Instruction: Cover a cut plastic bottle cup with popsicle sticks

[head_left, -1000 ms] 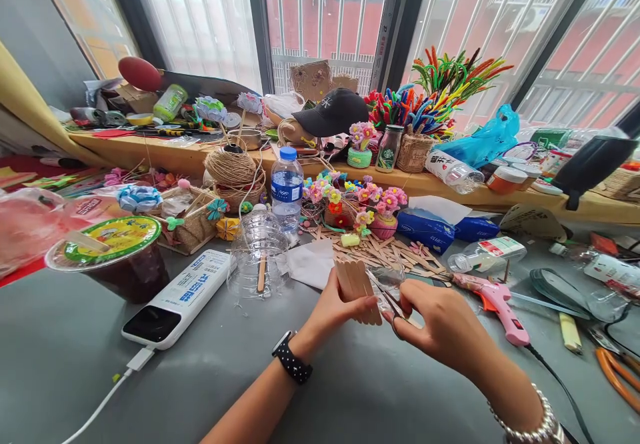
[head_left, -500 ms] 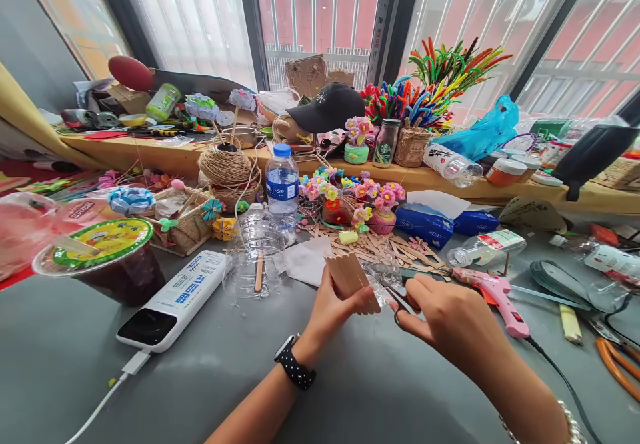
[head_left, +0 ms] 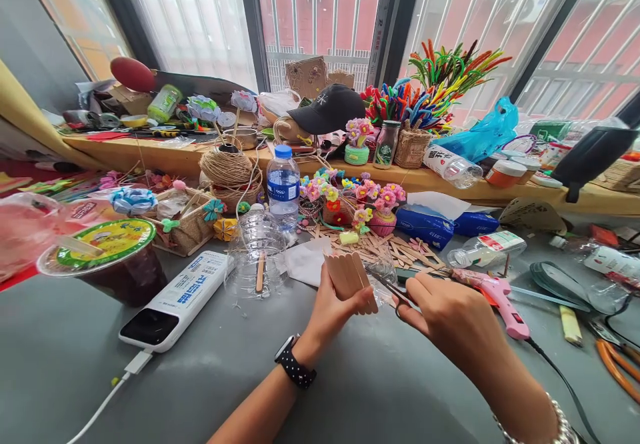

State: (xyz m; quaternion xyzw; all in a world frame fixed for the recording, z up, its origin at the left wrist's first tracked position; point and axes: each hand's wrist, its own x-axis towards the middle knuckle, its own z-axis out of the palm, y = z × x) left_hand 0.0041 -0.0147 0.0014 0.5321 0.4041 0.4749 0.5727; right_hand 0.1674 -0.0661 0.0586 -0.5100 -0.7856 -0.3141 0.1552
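In my left hand (head_left: 333, 307) is a panel of several popsicle sticks (head_left: 347, 276) set side by side, tilted, with my thumb across its lower part. My right hand (head_left: 443, 307) grips a pair of scissors (head_left: 395, 289) by the handles. The scissor blades point up and left, close to the panel's right edge; whether they touch it I cannot tell. Behind both hands lies a heap of loose popsicle sticks (head_left: 410, 252). A white tissue (head_left: 306, 262) rests just left of the panel, and a crumpled clear plastic piece (head_left: 383, 267) lies behind the scissors.
A pink glue gun (head_left: 500, 294) with its cord lies to the right, near orange-handled pliers (head_left: 617, 367). On the left are a lidded drink cup (head_left: 107, 264), a white power bank (head_left: 173, 304) and a clear cut bottle (head_left: 250, 257). A water bottle (head_left: 283, 191) stands behind.
My right hand and the scissors have shifted slightly, the blades staying near the panel. The panel has turned a little in my left hand. The whole view has moved slightly.
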